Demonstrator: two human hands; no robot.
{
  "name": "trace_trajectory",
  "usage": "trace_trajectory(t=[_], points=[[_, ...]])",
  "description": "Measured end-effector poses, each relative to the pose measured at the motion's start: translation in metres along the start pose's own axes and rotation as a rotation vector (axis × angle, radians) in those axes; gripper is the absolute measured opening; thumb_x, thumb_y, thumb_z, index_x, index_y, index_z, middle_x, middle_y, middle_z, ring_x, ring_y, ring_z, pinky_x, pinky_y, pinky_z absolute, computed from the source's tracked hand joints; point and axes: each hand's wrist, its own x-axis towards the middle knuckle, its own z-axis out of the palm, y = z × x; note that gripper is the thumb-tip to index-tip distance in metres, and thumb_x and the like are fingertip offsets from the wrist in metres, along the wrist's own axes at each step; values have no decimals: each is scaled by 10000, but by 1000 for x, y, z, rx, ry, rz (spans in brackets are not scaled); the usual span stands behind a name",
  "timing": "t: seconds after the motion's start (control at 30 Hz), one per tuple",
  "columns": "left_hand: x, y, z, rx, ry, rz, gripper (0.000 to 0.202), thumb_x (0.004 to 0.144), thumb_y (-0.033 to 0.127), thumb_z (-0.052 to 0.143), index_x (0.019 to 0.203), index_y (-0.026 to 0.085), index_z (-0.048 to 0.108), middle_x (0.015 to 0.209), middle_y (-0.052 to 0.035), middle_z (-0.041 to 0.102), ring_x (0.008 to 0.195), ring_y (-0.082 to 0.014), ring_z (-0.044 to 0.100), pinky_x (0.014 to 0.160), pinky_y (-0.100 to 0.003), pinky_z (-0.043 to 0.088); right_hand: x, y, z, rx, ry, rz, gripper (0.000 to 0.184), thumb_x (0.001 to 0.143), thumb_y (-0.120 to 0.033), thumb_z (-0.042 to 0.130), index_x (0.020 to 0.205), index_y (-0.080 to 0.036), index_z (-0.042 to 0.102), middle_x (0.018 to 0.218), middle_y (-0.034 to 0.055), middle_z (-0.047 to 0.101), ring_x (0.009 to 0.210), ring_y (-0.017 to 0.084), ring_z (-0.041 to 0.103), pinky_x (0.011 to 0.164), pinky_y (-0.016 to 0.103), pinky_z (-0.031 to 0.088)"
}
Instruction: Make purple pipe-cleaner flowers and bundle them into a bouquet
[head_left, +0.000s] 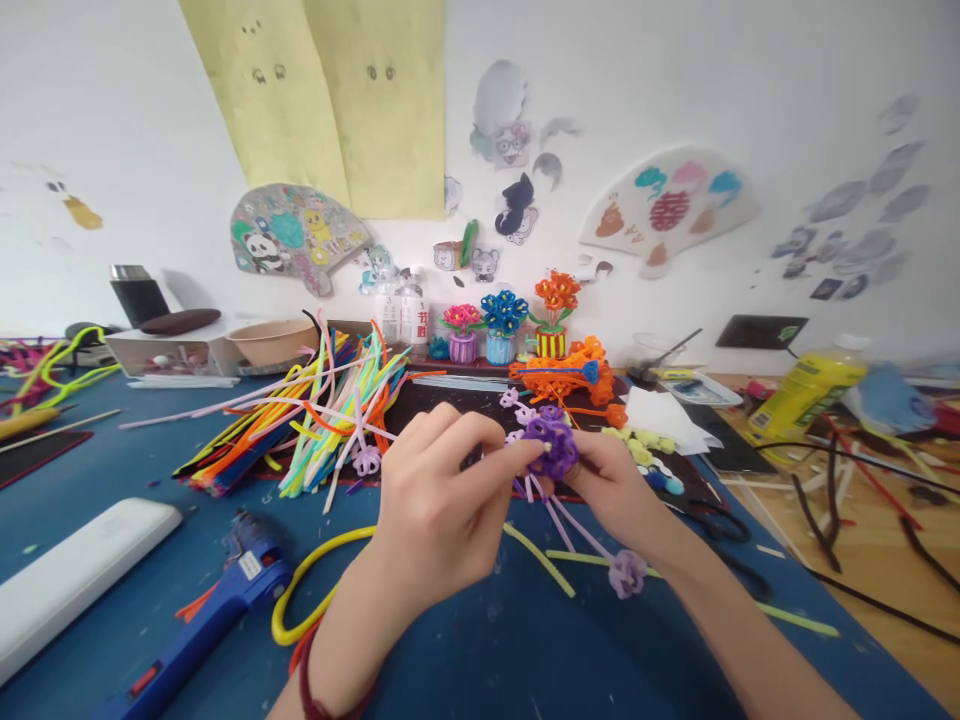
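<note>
While the left hand (446,500) holds a dark purple pipe-cleaner flower (553,448) at its left side in a narrow grip, the right hand (619,485) pinches its right side above the blue mat (480,650); a lilac flower (627,573) shows near that wrist.

Glue gun (238,588) left of held flower (551,440); scissors (701,514) right; flowerpots (501,349) behind, before wall (675,80).

The purple flower (553,447) I hold looks fuzzy and matt; the blue surface (465,650) below it is smooth and dull; beyond that surface's right edge, the tabletop (870,545) looks like smooth wood and the yellow bottle (814,390) glossy plastic; the yellow sheets (277,130) are matt paper.
</note>
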Motion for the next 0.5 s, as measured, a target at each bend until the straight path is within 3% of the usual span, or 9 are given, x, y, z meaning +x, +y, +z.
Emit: trace_trajectory(t=[0.3, 0.5], points=[[-1, 0, 1, 37, -50, 1, 295, 825, 92, 550, 1028, 232, 710, 792, -44, 620, 676, -152, 469, 602, -303, 369, 0, 0, 0, 30, -13, 3, 425, 906, -503, 484, 654, -172, 569, 590, -1, 585, 554, 137, 517, 555, 251, 380], [1, 0, 2, -27, 36, -68, 263, 822, 80, 566, 1025, 188, 693, 805, -43, 623, 691, -149, 500, 620, -310, 392, 1, 0, -1, 111, -55, 48, 404, 922, -472, 478, 671, -169, 572, 601, -1, 563, 571, 136, 502, 585, 259, 381]])
